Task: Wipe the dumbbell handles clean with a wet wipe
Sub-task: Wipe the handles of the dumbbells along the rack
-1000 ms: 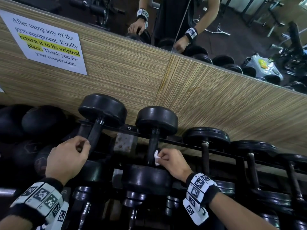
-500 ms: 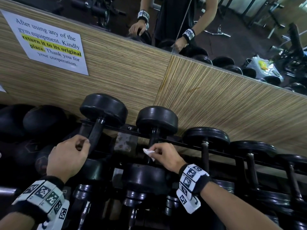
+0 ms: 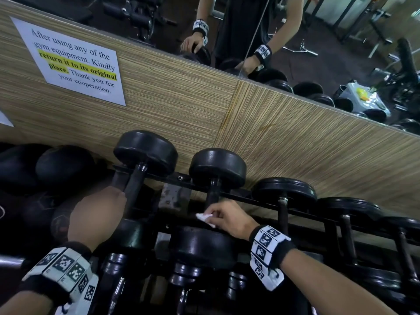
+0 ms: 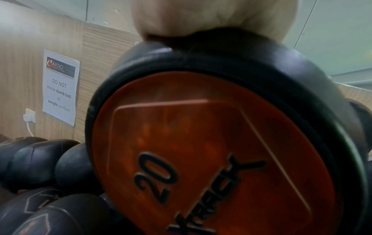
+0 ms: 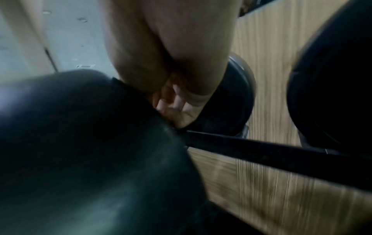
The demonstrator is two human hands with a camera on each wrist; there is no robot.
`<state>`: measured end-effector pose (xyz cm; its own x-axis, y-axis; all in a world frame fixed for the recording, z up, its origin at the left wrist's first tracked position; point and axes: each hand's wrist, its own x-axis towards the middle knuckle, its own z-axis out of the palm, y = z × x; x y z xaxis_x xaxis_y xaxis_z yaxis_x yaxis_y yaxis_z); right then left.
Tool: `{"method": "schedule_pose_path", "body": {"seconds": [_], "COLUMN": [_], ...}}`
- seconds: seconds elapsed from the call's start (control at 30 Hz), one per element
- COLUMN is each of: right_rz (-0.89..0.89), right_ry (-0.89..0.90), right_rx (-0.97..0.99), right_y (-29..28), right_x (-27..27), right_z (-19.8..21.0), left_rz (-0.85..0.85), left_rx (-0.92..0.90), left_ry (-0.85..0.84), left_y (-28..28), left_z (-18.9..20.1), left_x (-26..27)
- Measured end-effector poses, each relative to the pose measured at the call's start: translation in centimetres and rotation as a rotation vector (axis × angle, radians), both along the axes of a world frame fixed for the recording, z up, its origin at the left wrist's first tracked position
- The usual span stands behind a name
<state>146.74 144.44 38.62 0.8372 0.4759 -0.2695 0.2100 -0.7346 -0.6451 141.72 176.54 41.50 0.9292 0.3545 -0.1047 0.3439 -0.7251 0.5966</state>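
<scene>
Left hand (image 3: 95, 218) rests on leftmost dumbbell's handle (image 3: 134, 187); finger curl cannot be told. Right hand (image 3: 229, 218) pinches crumpled wet wipe (image 3: 204, 217) just beside second dumbbell's handle (image 3: 212, 192), above its near head.

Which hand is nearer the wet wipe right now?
Right. The right hand pinches the wet wipe beside the second dumbbell's handle; the left hand grips the neighbouring dumbbell's handle, apart from it.

The left hand (image 3: 96, 220) is curling into a fist, knuckles pointing forward, banded wrist trailing behind. The right hand (image 3: 229, 220) is reaching toward it, fingertips (image 3: 210, 211) pinching together, its wrist angling outward.
</scene>
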Motion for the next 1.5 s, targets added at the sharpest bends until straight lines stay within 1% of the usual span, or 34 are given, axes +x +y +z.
{"method": "schedule_pose_path", "body": {"seconds": [0.03,0.1,0.17,0.2,0.27,0.37,0.4,0.43,0.47,0.57,0.63,0.7,0.8,0.87,0.9,0.93,0.97,1.0,1.03,1.07,1.1,1.13,1.17,1.2,1.27,1.33,1.37,1.43,1.5], "right_rz": [-0.018,-0.128,-0.238,-0.256,-0.194,0.052,0.109,0.127,0.105,-0.088,-0.165,-0.136,0.039,0.09,0.081,0.055,0.019,-0.024,-0.066,-0.099,-0.127,-0.157,-0.188,-0.212,-0.251,-0.34,-0.388,-0.483,-0.58], "right_ry": [-0.065,-0.214,-0.266,-0.263,-0.196,-0.028,0.01,0.013,-0.022,-0.18,-0.224,-0.126,0.085,0.143,0.142,0.141,0.142,0.147,0.16,0.174,0.187,0.195,0.2,0.194,0.172,0.114,0.054,-0.121,-0.238], "right_rx": [0.002,0.01,0.056,0.066,0.049,-0.063,-0.08,-0.079,-0.073,-0.058,-0.036,-0.016,-0.079,-0.094,-0.076,-0.046,0.002,0.071,0.158,0.243,0.322,0.392,0.454,0.491,0.522,0.487,0.43,0.209,-0.021], "right_y": [0.1,0.3,0.2,0.1,0.0,0.0,0.1,0.3,0.5,1.1,1.1,1.0,1.2,1.2,1.1,1.0,0.8,0.7,0.5,0.3,0.1,-0.2,-0.5,-0.9,-1.7,-3.2,-4.5,-7.9,-11.7], "right_x": [0.8,2.6,4.0,4.2,3.4,1.1,0.9,1.0,1.6,4.4,5.3,4.4,1.6,0.6,0.3,0.1,-0.2,-0.6,-1.1,-1.6,-2.1,-2.6,-3.0,-3.4,-4.0,-4.7,-5.1,-5.8,-6.7], "right_z": [0.1,0.4,0.9,0.8,0.6,0.1,0.0,0.3,0.4,0.8,0.8,0.9,1.4,0.9,0.6,0.4,0.4,0.4,0.6,0.9,1.2,1.5,1.8,2.1,2.4,2.5,2.4,2.5,2.7], "left_rz": [-0.001,0.002,0.004,0.004,0.007,0.002,0.002,0.002,0.002,0.003,0.004,0.002,-0.011,-0.023,-0.048,-0.101,-0.187,-0.301,-0.437,-0.559,-0.65,-0.714,-0.757,-0.783,-0.788,-0.727,-0.665,-0.537,-0.489], "left_rx": [0.006,0.009,0.009,0.011,0.012,0.015,0.016,0.015,0.013,-0.005,-0.011,-0.013,-0.02,0.006,0.077,0.185,0.258,0.256,0.166,0.011,-0.174,-0.34,-0.456,-0.512,-0.482,-0.393,-0.342,-0.187,-0.058], "left_ry": [0.004,0.006,0.006,0.004,0.0,0.005,0.006,0.007,0.005,-0.002,-0.013,-0.025,-0.036,-0.091,-0.142,-0.176,-0.201,-0.233,-0.243,-0.226,-0.172,-0.117,-0.067,-0.033,-0.025,-0.049,-0.065,-0.08,-0.036], "left_y": [0.0,0.0,0.0,0.1,0.2,0.2,0.2,0.2,0.3,0.2,0.3,0.2,0.3,0.3,0.3,-0.1,-0.9,-2.2,-4.0,-6.1,-8.3,-10.2,-11.8,-12.9,-13.8,-13.8,-13.6,-13.1,-13.2], "left_z": [0.0,-0.2,-0.2,-0.3,-0.4,-0.5,-0.6,-0.6,-0.6,-0.6,-0.5,-0.5,-0.6,-0.8,-0.9,-1.1,-1.4,-1.8,-2.2,-2.3,-2.1,-2.0,-1.9,-1.9,-2.3,-2.9,-3.4,-3.9,-4.0], "left_x": [0.0,0.0,0.0,0.0,0.1,0.2,0.2,0.2,0.2,0.1,0.1,0.1,0.1,0.1,0.1,0.0,-0.1,-0.1,-0.2,-0.2,-0.3,-0.2,0.1,0.5,1.7,3.1,4.1,6.0,8.0]}}
